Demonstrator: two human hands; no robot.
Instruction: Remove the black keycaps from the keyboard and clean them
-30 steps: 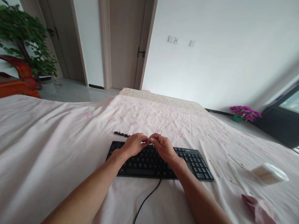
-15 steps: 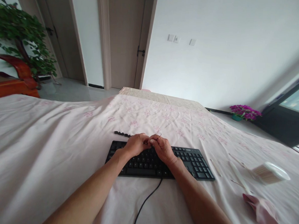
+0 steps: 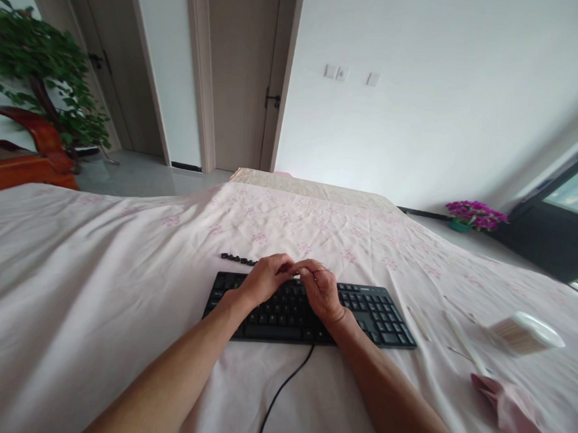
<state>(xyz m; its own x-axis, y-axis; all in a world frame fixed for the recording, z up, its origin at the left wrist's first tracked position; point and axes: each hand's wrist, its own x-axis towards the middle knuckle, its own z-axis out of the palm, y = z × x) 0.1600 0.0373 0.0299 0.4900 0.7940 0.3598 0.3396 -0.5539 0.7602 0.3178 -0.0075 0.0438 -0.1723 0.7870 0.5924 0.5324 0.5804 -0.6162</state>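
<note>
Your left hand (image 3: pixel 265 277) and right hand (image 3: pixel 321 286) meet fingertip to fingertip over keyboard (image 3: pixel 391 316) top row, pinching small wire tool (image 3: pixel 321 267). Step looks like key pulling; loose keys (image 3: pixel 239 260) lie just behind. Next move needs steady hooking, straight lift.

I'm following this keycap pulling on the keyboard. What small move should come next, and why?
Probably lower the wire puller in the right hand onto a top-row key: both hands meet over the keyboard, left hand steadying, with pulled keycaps lined up behind.
</note>
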